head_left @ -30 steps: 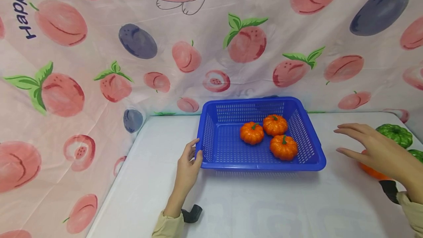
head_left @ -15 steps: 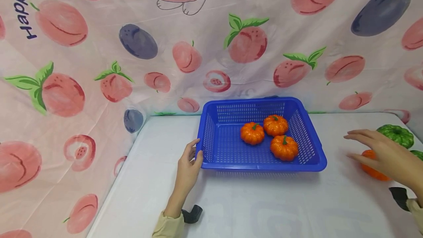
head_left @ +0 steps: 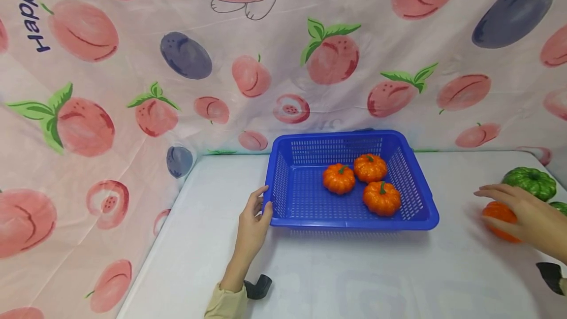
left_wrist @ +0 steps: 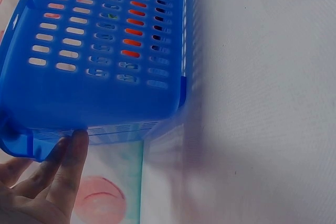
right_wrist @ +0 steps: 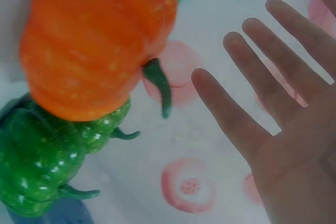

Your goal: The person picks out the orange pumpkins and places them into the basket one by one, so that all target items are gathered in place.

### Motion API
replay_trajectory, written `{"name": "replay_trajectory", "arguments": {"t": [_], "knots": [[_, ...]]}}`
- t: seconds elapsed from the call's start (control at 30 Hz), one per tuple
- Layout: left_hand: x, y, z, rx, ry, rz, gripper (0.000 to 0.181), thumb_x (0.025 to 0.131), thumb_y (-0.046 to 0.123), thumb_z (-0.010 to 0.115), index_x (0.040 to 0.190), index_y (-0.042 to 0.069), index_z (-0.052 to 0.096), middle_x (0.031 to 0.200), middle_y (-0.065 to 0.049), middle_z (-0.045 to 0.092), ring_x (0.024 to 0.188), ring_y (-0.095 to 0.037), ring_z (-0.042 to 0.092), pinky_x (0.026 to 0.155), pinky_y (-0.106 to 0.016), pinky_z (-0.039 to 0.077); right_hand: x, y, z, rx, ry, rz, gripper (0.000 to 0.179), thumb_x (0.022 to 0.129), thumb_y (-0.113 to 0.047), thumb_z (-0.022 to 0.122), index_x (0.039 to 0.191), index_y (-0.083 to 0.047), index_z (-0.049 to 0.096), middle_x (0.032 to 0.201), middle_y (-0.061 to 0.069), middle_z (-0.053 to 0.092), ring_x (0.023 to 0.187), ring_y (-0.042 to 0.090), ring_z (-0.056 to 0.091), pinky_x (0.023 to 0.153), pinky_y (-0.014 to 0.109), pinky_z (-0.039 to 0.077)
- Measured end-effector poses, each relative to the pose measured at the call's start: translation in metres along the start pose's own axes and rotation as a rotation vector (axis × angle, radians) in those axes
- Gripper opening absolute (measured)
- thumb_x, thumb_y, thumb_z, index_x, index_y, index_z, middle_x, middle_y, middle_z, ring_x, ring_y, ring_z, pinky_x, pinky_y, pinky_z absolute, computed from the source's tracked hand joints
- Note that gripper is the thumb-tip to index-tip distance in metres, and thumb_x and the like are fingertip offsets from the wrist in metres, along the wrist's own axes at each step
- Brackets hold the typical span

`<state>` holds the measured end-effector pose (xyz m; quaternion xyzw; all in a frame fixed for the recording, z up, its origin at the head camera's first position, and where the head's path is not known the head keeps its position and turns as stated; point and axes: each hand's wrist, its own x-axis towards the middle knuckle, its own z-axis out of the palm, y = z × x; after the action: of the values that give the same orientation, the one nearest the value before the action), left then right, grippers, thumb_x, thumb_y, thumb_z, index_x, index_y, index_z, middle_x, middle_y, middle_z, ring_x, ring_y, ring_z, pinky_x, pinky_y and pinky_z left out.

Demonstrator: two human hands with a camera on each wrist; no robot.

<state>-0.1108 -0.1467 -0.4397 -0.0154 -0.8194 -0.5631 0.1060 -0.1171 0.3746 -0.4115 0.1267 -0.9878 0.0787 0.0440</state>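
Observation:
A blue plastic basket (head_left: 350, 224) with slotted walls stands on the white table, three small orange pumpkins (head_left: 338, 179) in its right half. At its left end, my left hand (head_left: 252, 228) holds the rim near the front corner; in the left wrist view, the fingertips (left_wrist: 79, 140) meet the basket's end wall. Over at the right, my right hand (head_left: 527, 215) hovers by another orange pumpkin (head_left: 500, 220), partly covering it in the head view. Its fingers are spread and hold nothing. The right wrist view shows that pumpkin (right_wrist: 100, 45) beside the hand, apart from the fingers.
Behind the right hand lie green pumpkins (head_left: 529, 182), one cut off by the frame edge (head_left: 560, 206). A fruit-printed cloth (head_left: 212, 53) hangs along the back and left of the white table (head_left: 336, 274). Black straps (head_left: 258, 287) sit at both wrists.
My right hand has moved right and slightly down, from beside the basket's right side to the loose orange pumpkin. The left hand, basket and pumpkins inside it keep their places.

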Motion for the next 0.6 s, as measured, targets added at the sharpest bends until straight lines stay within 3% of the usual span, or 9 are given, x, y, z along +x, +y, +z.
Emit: {"name": "replay_trajectory", "arguments": {"t": [0.27, 0.6], "knots": [[0.0, 0.0, 0.0, 0.011, 0.007, -0.004, 0.042, 0.1, 0.01, 0.055, 0.141, 0.017, 0.051, 0.118, -0.015, 0.066, 0.11, -0.027, 0.067, 0.085, -0.035, 0.058, -0.004, 0.009, 0.006, 0.014, 0.004, 0.007, 0.052, 0.069, -0.014, 0.088, 0.111, 0.005, 0.064, 0.118, 0.032, 0.052, 0.101, 0.051, 0.046, 0.083, 0.07, 0.046], [0.0, 0.001, 0.0, 0.019, 0.009, 0.0, 0.042, 0.1, 0.01, 0.055, 0.141, 0.017, 0.052, 0.118, -0.014, 0.067, 0.11, -0.026, 0.067, 0.085, -0.035, 0.058, -0.008, 0.017, 0.014, 0.014, 0.087, -0.011, 0.054, 0.063, -0.013, 0.091, 0.106, 0.005, 0.065, 0.113, 0.03, 0.055, 0.097, 0.048, 0.047, 0.081, 0.07, 0.046]]}}
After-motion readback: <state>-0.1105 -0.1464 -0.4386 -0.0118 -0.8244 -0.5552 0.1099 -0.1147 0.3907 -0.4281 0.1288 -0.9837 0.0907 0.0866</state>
